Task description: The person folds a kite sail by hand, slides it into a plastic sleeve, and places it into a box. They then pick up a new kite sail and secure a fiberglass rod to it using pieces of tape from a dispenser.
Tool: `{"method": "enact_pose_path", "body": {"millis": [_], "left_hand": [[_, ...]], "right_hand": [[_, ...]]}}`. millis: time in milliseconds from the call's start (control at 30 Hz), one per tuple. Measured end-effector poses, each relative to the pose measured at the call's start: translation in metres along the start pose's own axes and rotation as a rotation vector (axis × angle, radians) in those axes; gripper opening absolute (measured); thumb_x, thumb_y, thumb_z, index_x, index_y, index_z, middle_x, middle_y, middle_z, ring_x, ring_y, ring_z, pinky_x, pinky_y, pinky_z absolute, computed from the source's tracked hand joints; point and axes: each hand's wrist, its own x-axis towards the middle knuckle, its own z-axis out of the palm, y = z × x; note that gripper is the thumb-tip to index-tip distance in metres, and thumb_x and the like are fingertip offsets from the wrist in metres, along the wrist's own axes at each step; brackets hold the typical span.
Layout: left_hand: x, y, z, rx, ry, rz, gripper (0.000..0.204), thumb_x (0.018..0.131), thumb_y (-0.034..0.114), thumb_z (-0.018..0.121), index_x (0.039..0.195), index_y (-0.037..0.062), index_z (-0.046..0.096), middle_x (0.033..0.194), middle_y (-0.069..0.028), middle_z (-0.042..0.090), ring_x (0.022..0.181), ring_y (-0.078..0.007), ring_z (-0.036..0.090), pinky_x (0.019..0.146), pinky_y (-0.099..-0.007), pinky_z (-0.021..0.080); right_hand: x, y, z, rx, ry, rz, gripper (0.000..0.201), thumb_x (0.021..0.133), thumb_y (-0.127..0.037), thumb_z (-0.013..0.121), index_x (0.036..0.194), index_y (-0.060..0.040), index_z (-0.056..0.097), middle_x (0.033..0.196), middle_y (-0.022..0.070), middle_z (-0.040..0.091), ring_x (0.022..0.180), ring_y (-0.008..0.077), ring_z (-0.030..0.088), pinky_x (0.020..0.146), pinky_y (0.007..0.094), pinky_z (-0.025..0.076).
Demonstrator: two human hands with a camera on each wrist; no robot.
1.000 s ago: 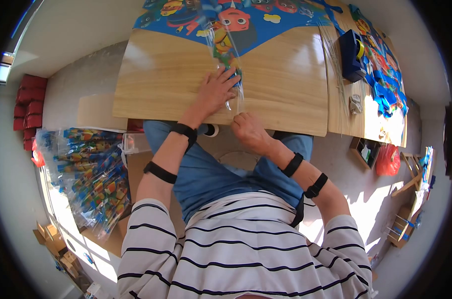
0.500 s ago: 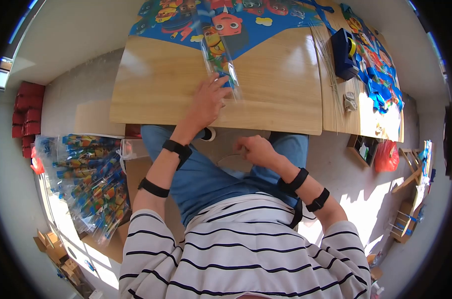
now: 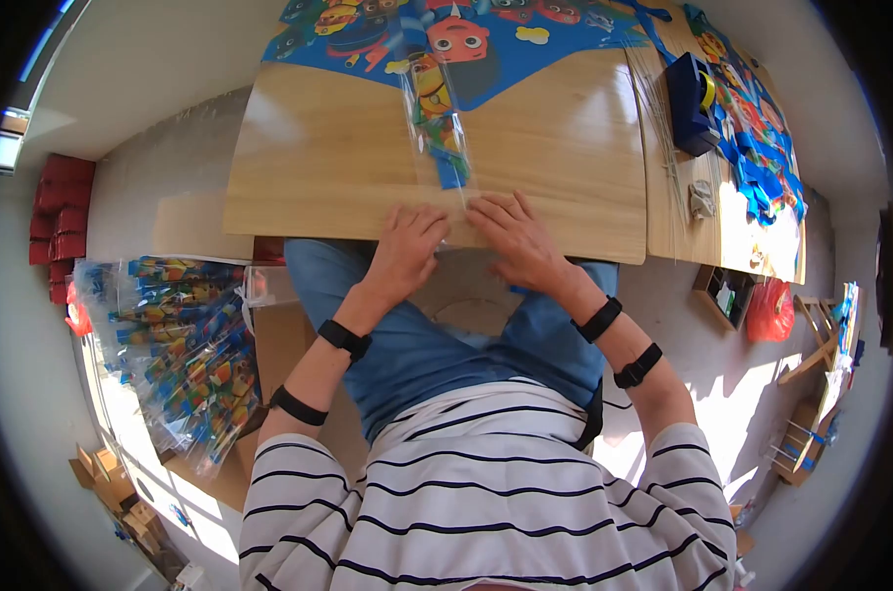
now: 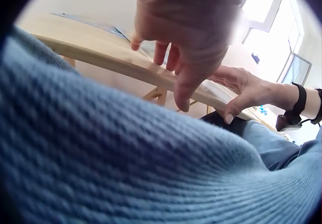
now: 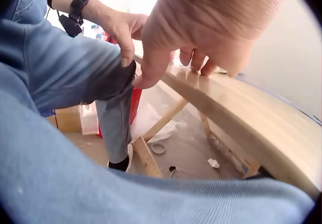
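A long clear plastic sleeve [image 3: 443,128] lies lengthwise on the wooden table [image 3: 318,148], with a folded, colourful cartoon-printed piece inside. Its near end reaches toward the table's front edge. To the left of that end is my left hand [image 3: 407,248], fingertips on the tabletop and thumb pointing down by the edge. My right hand [image 3: 517,239] is on the other side, its fingers spread over the edge near the sleeve's end. In the right wrist view, the fingers of the right hand [image 5: 201,38] touch the tabletop while the thumb hangs below it. Neither hand grips anything.
A large blue cartoon-printed sheet [image 3: 510,64] covers the table's far side. To the right are thin rods [image 3: 663,128], a blue tape dispenser [image 3: 691,103] and more printed pieces [image 3: 757,138]. Many filled plastic sleeves [image 3: 181,345] are piled at my left. Red bundles [image 3: 63,207] stand by the wall.
My left hand has come off the sleeve and back to the table's edge. The right hand dipped below the edge, then came up with its fingers spread.
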Motion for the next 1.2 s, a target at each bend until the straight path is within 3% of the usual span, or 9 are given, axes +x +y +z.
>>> {"method": "enact_pose_path", "body": {"millis": [200,333,500,600,700,800,900,1200], "left_hand": [[0.009,-0.014,0.008,-0.254,0.186,-0.036,0.015,0.079,0.001,0.072,0.092,0.0029,0.063,0.112,-0.0122,0.067,0.109,-0.0335,0.061,0.101,-0.0450,0.045],[0.013,-0.011,0.011,-0.348,0.286,-0.144,0.010,0.082,-0.002,0.069,0.088,0.0007,0.062,0.104,-0.0141,0.067,0.101,-0.0345,0.062,0.089,-0.0436,0.049],[0.018,-0.006,0.010,-0.450,0.365,-0.294,0.010,0.083,0.002,0.067,0.089,-0.0001,0.060,0.098,-0.0163,0.063,0.095,-0.0371,0.060,0.081,-0.0460,0.048],[0.011,0.003,0.005,-0.347,0.370,-0.395,0.014,0.082,0.002,0.069,0.093,0.0010,0.061,0.104,-0.0168,0.063,0.098,-0.0376,0.059,0.087,-0.0472,0.047],[0.000,0.029,-0.011,-0.083,0.309,-0.273,0.028,0.081,0.003,0.072,0.108,0.0010,0.063,0.122,-0.0172,0.063,0.117,-0.0369,0.058,0.102,-0.0473,0.045],[-0.006,0.056,-0.015,0.038,0.096,-0.097,0.054,0.078,0.010,0.076,0.128,-0.0005,0.059,0.145,-0.0170,0.051,0.139,-0.0347,0.045,0.117,-0.0543,0.031],[-0.010,0.062,-0.003,0.044,-0.070,-0.140,0.076,0.076,0.012,0.080,0.144,-0.0025,0.048,0.161,-0.0165,0.035,0.152,-0.0336,0.030,0.122,-0.0579,0.022],[-0.009,0.059,0.004,0.039,-0.060,-0.187,0.099,0.067,0.016,0.087,0.152,-0.0029,0.040,0.164,-0.0157,0.031,0.153,-0.0321,0.029,0.120,-0.0607,0.025]], "right_hand": [[0.002,0.004,0.006,0.135,0.118,0.094,0.047,0.073,-0.004,0.074,0.119,-0.0106,0.067,0.132,0.0032,0.062,0.129,0.0277,0.052,0.119,0.0541,0.031],[0.010,0.011,0.019,0.268,0.263,0.145,0.019,0.077,-0.008,0.074,0.096,-0.0089,0.071,0.116,0.0018,0.068,0.113,0.0280,0.057,0.107,0.0508,0.039],[0.023,0.009,0.039,0.147,0.431,0.235,0.009,0.077,-0.011,0.074,0.083,-0.0096,0.067,0.098,0.0036,0.064,0.101,0.0301,0.056,0.097,0.0481,0.041],[0.029,0.003,0.039,0.076,0.457,0.251,0.009,0.076,-0.011,0.074,0.081,-0.0104,0.066,0.096,0.0047,0.062,0.100,0.0312,0.055,0.097,0.0477,0.040],[0.031,0.000,0.040,0.042,0.461,0.266,0.010,0.076,-0.012,0.074,0.081,-0.0106,0.066,0.096,0.0059,0.061,0.100,0.0320,0.055,0.097,0.0480,0.039],[0.032,-0.001,0.039,0.018,0.457,0.266,0.010,0.076,-0.013,0.074,0.081,-0.0098,0.066,0.096,0.0074,0.061,0.100,0.0328,0.054,0.096,0.0486,0.039],[0.033,-0.002,0.039,-0.003,0.452,0.265,0.010,0.076,-0.013,0.073,0.082,-0.0085,0.066,0.097,0.0084,0.061,0.101,0.0332,0.053,0.096,0.0493,0.039],[0.040,-0.006,0.045,-0.102,0.447,0.308,0.013,0.075,-0.015,0.073,0.083,-0.0057,0.068,0.098,0.0105,0.061,0.102,0.0345,0.054,0.096,0.0505,0.039]]}}
